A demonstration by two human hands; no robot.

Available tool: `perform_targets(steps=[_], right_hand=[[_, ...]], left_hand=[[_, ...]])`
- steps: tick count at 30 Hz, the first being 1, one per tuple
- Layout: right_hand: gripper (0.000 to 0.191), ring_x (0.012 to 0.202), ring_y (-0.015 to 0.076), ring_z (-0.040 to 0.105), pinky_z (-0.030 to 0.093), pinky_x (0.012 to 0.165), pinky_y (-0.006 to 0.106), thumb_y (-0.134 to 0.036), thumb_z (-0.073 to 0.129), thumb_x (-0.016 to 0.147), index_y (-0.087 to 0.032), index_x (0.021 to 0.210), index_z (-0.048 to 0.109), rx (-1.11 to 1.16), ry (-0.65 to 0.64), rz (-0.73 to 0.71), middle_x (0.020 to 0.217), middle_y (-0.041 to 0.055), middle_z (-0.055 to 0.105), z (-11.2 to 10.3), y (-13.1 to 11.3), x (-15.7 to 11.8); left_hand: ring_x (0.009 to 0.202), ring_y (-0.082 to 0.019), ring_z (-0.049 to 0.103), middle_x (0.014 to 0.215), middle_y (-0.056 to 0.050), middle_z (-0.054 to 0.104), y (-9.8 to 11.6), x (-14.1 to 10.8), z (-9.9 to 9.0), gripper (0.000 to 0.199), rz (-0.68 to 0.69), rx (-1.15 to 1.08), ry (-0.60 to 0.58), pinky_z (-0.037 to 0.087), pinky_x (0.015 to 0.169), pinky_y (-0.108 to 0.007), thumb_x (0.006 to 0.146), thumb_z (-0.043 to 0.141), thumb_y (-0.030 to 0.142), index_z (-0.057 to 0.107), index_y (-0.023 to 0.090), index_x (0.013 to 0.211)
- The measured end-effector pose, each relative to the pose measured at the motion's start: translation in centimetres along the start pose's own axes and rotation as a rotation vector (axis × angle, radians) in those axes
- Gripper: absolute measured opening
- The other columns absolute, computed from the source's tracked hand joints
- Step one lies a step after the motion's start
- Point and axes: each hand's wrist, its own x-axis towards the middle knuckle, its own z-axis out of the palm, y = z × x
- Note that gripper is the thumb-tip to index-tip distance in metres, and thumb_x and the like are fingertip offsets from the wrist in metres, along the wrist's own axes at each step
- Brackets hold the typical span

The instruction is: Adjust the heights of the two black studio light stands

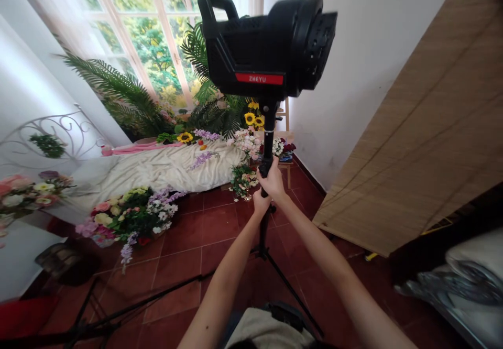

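Rigid, likely top-heavy stand pole (268, 145) is best held below upper-centre studio light (251, 55), as gripped by left hand (261, 202) and right hand (273, 182)

1. You're in what looks like a photo studio: a ZHEYU studio light (251, 50) tops a stand (268, 142).
2. Your set pairs a draped bed (157, 168) with flower arrangements (129, 213).
3. Palm fronds (118, 89) rise before your bright, leafy window scene (147, 40).
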Motion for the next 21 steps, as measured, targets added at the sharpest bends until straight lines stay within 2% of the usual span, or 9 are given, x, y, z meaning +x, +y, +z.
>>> perform_targets(steps=[2, 6, 8, 11, 16, 21], right_hand=[[0.052, 0.075, 0.0265, 0.065, 0.051, 0.065, 0.036, -0.033, 0.055, 0.081, -0.018, 0.126, 0.033, -0.015, -0.033, -0.010, 0.090, 0.0095, 0.064, 0.6, 1.5, -1.5], [0.047, 0.074, 0.0255, 0.065, 0.051, 0.064, 0.034, -0.030, 0.052, 0.080, -0.018, 0.122, 0.035, -0.001, -0.066, -0.006, 0.086, 0.0077, 0.064, 2.1, 4.3, -5.0], [0.047, 0.076, 0.0253, 0.065, 0.051, 0.064, 0.034, -0.029, 0.053, 0.079, -0.019, 0.121, 0.035, 0.008, -0.070, 0.004, 0.087, 0.0075, 0.064, 2.6, 5.0, -5.7], [0.049, 0.077, 0.0255, 0.065, 0.050, 0.064, 0.033, -0.029, 0.053, 0.078, -0.019, 0.122, 0.034, 0.006, -0.056, -0.011, 0.090, 0.0083, 0.064, 2.8, 5.1, -5.5], [0.049, 0.075, 0.0245, 0.064, 0.049, 0.064, 0.033, -0.029, 0.053, 0.078, -0.018, 0.122, 0.034, 0.018, -0.055, -0.009, 0.088, 0.0078, 0.064, 2.9, 5.2, -5.2], [0.050, 0.081, 0.0241, 0.064, 0.050, 0.069, 0.034, -0.028, 0.055, 0.075, -0.019, 0.121, 0.036, 0.069, -0.057, 0.034, 0.095, 0.0091, 0.065, 3.1, 5.4, -6.2]], left_hand=[[0.066, -0.017, 0.060, 0.067, -0.003, 0.067, -1.0, -0.4, -0.8, 0.015, 0.068, -0.017, -0.064, 0.047, 0.063, -0.026, 0.059, 0.065, 0.018, 0.066, 0.010, 0.071], [0.077, -0.019, 0.063, 0.086, -0.007, 0.071, -3.2, -1.0, -1.8, 0.029, 0.106, -0.063, -0.138, 0.051, 0.074, -0.030, 0.060, 0.067, 0.017, 0.066, 0.010, 0.088], [0.081, -0.019, 0.063, 0.091, -0.008, 0.071, -4.0, -1.1, -2.0, 0.030, 0.108, -0.070, -0.173, 0.052, 0.078, -0.031, 0.061, 0.068, 0.018, 0.065, 0.011, 0.090], [0.087, -0.020, 0.064, 0.098, -0.009, 0.070, -4.8, -1.1, -1.9, 0.034, 0.090, -0.071, -0.190, 0.052, 0.081, -0.032, 0.062, 0.069, 0.020, 0.064, 0.012, 0.095], [0.092, -0.022, 0.063, 0.098, -0.008, 0.070, -5.1, -1.1, -1.6, 0.044, 0.032, -0.092, -0.185, 0.051, 0.086, -0.035, 0.060, 0.072, 0.023, 0.062, 0.013, 0.102], [0.101, -0.026, 0.061, 0.096, -0.011, 0.069, -4.2, -1.5, -1.5, 0.040, -0.050, -0.163, -0.138, 0.049, 0.089, -0.034, 0.061, 0.074, 0.025, 0.062, 0.011, 0.096]])
